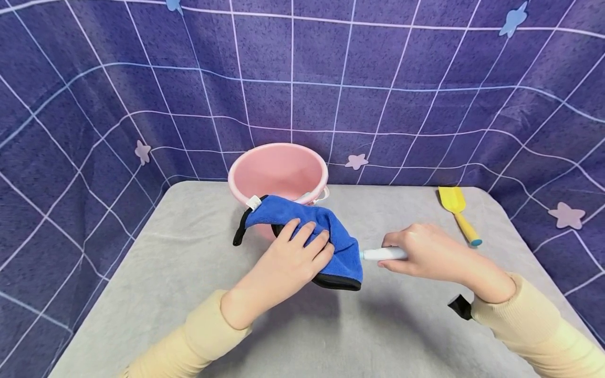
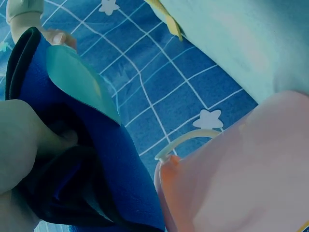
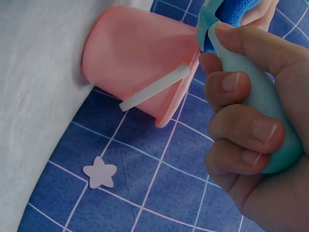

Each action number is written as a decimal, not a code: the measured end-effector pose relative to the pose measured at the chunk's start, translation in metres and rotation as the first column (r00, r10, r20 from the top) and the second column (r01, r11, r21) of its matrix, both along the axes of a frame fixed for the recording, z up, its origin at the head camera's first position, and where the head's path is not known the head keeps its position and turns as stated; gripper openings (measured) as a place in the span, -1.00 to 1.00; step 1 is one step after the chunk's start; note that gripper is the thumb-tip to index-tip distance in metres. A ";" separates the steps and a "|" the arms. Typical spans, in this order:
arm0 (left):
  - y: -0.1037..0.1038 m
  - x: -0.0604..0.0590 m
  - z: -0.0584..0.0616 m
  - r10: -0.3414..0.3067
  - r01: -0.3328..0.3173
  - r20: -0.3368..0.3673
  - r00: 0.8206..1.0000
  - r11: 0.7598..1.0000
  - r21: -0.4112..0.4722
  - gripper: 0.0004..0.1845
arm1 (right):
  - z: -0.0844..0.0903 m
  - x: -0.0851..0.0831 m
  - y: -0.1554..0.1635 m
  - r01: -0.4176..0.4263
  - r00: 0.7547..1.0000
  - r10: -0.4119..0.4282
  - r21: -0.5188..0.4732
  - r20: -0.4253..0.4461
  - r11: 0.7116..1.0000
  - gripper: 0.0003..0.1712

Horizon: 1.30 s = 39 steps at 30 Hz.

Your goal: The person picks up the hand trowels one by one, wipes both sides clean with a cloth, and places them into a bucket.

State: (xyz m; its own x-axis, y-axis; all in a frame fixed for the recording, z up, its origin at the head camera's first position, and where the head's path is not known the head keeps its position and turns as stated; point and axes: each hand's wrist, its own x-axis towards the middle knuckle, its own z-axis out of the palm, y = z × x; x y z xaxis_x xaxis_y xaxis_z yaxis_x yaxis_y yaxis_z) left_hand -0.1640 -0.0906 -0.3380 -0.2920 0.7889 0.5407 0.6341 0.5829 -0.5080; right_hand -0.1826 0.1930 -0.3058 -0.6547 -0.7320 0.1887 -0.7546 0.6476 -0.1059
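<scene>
Only blue cloth (image 1: 331,236) shows, unlabelled.

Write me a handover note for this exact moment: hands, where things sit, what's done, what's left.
Left hand: grips the blue cloth, folded round the blade end of a light teal tool.
Right hand: grips the tool's handle, fingers curled round it.
Both are held just above the grey table, in front of the pink bucket.
Yellow shovel: lies untouched at the table's far right.
Done: teal tool picked up, cloth wrapped on its blade.
Left: how much of the blade is wiped cannot be told, since the cloth covers it; the yellow shovel probably comes after.
</scene>
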 end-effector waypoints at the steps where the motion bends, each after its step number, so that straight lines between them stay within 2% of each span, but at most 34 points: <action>1: 0.000 0.000 -0.001 0.000 0.000 0.002 1.000 1.000 -0.003 -0.65 | 0.000 0.000 0.000 -0.001 1.000 0.001 0.002 -0.004 1.000 -0.79; 11: 0.000 0.002 -0.002 0.006 -0.006 0.011 1.000 1.000 -0.015 -0.66 | -0.001 0.001 0.003 -0.013 1.000 0.012 -0.010 -0.015 1.000 -0.79; 23: -0.011 0.004 0.000 0.015 -0.014 0.019 1.000 1.000 -0.013 -0.69 | -0.002 0.003 0.007 -0.011 1.000 0.010 -0.054 -0.019 0.998 -0.80; 30: -0.021 0.005 0.002 0.012 -0.011 -0.017 1.000 1.000 0.014 -0.64 | -0.001 0.004 0.008 0.004 1.000 -0.005 -0.058 -0.019 0.998 -0.81; 39: -0.032 0.005 0.008 0.009 -0.007 -0.061 0.998 0.999 0.046 -0.67 | 0.002 0.003 0.008 -0.019 0.998 0.015 -0.078 -0.060 0.997 -0.82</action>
